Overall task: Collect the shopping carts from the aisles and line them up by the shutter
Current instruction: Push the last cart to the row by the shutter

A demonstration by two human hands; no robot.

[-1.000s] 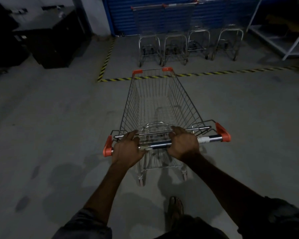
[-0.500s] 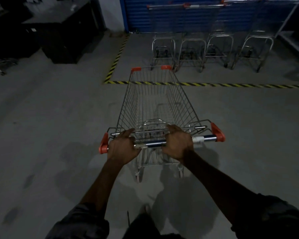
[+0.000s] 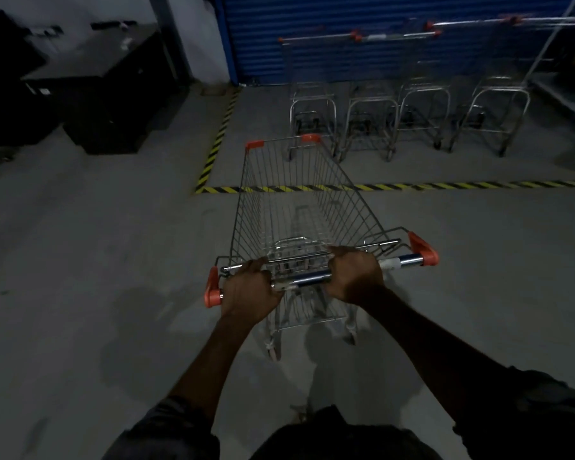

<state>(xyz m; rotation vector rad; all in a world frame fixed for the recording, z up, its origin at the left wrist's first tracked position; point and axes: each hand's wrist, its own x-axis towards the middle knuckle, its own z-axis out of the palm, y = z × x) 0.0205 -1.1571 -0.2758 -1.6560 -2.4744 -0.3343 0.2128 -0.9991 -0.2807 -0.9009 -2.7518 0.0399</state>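
Shopping cart (image 3: 299,210) faced parked carts (image 3: 369,127) by the blue shutter (image 3: 312,28); left hand (image 3: 249,293) and right hand (image 3: 354,277) clenched its handle bar (image 3: 309,279), whose white label (image 3: 390,263) was too blurred to read

The left grip (image 3: 251,293) is curled round the chrome and blue handle bar (image 3: 312,279) of a silver wire shopping cart with orange plastic corners (image 3: 296,207), near the bar's left orange end. The right grip (image 3: 354,277) is curled round its middle part. The cart stands on a grey concrete floor (image 3: 80,260), with its front towards a blue ribbed shutter (image 3: 312,44). Between them a yellow-black striped floor tape (image 3: 445,185) runs across. Behind the tape, close to the shutter, stands a blurred row of parked wire carts (image 3: 369,124), four as it seems. At the left is a black desk (image 3: 107,104).
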